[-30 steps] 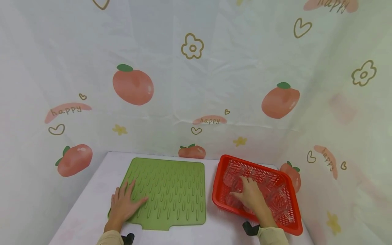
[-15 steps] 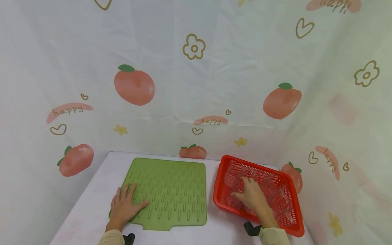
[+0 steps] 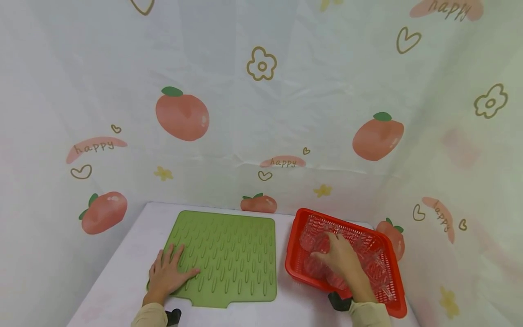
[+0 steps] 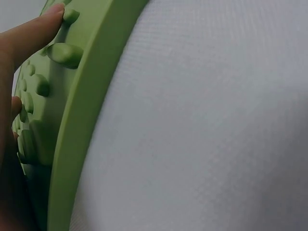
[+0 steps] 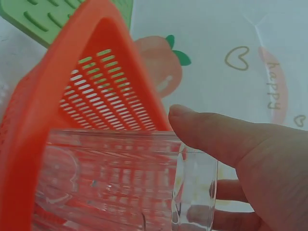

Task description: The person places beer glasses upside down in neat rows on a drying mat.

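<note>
On the left part of the green drying mat (image 3: pixel 229 254) my left hand (image 3: pixel 167 274) lies flat with its fingers spread. Its fingers also show over the mat's raised ridges in the left wrist view. My right hand (image 3: pixel 342 259) is over the red basket (image 3: pixel 291 259) and grips a clear drinking glass (image 5: pixel 115 168) near its thick base. In the right wrist view the thumb (image 5: pixel 207 127) is along the near side and the other fingers show behind the base. The glass lies on its side in that view, within the basket's slotted walls.
Several more clear glasses (image 3: pixel 373 268) fill the red basket, which stands at the table's right side. The white table (image 3: pixel 126 272) is backed by a hanging white cloth (image 3: pixel 229 181) printed with fruit. A strip of table separates mat and basket.
My right hand has shifted slightly right and up over the basket, and more of the glass under it shows. My left hand stays on the mat. The head view has drifted slightly.
</note>
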Motion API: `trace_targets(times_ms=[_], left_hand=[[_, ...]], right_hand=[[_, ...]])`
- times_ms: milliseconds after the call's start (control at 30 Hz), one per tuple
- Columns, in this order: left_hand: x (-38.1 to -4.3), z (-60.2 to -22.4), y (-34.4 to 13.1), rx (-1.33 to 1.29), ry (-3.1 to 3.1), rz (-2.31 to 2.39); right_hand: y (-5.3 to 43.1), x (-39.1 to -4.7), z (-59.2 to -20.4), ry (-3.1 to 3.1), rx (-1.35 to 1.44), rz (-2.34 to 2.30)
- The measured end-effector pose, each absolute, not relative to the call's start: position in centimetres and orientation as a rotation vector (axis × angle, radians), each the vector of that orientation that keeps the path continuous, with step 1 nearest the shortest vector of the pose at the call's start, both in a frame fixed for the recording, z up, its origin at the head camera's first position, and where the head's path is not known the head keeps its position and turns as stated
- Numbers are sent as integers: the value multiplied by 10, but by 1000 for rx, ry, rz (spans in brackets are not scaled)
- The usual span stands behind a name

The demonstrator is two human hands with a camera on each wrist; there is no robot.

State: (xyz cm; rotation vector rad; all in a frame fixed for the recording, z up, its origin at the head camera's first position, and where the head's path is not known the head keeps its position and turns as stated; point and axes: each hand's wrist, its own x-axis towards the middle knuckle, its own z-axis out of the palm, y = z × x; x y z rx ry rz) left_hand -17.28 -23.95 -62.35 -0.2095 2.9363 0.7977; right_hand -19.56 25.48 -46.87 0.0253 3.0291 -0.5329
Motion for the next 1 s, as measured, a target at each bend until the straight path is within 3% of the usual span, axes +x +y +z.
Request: trace_targets(times_ms=[1000], left_hand=[[-174, -617, -238, -247, 2866, 779]], right_hand=[[247, -190, -420, 3112, -132, -609]])
